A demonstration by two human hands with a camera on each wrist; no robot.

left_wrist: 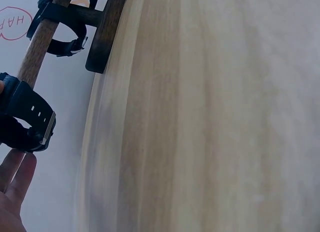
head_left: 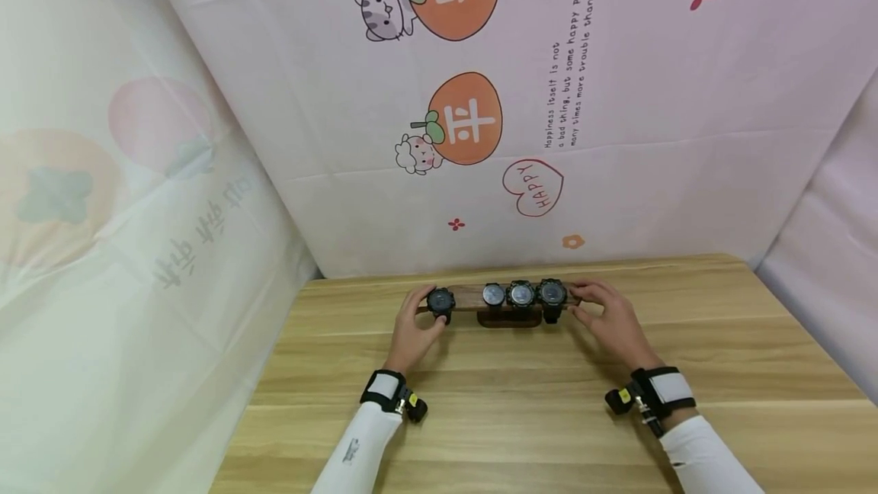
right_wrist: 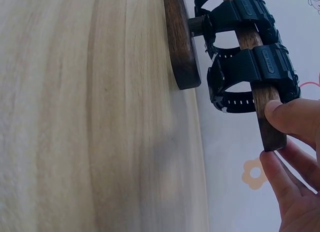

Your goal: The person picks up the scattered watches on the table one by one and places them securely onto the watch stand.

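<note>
A dark wooden watch stand [head_left: 469, 297] has a long crossbar over a short base [head_left: 490, 319] near the table's back edge. At the bar's left end is a black wristwatch [head_left: 441, 300], its strap looped around the bar. My left hand [head_left: 411, 335] holds this watch between thumb and fingers; fingertips show right at its strap in the left wrist view. Three more watches sit right of the bar's middle: a pale-dialled one [head_left: 493, 294], a middle one [head_left: 521, 293] and a black one [head_left: 552, 292]. My right hand [head_left: 613, 324] pinches the bar's right end, thumb [right_wrist: 287, 116] on its side.
The stand is on a light wood-grain table [head_left: 507, 418]. Behind it hangs a white printed cloth [head_left: 357, 219], close to the back edge. More pale cloth [head_left: 151, 326] hangs along the left side. Each wrist wears a strapped camera.
</note>
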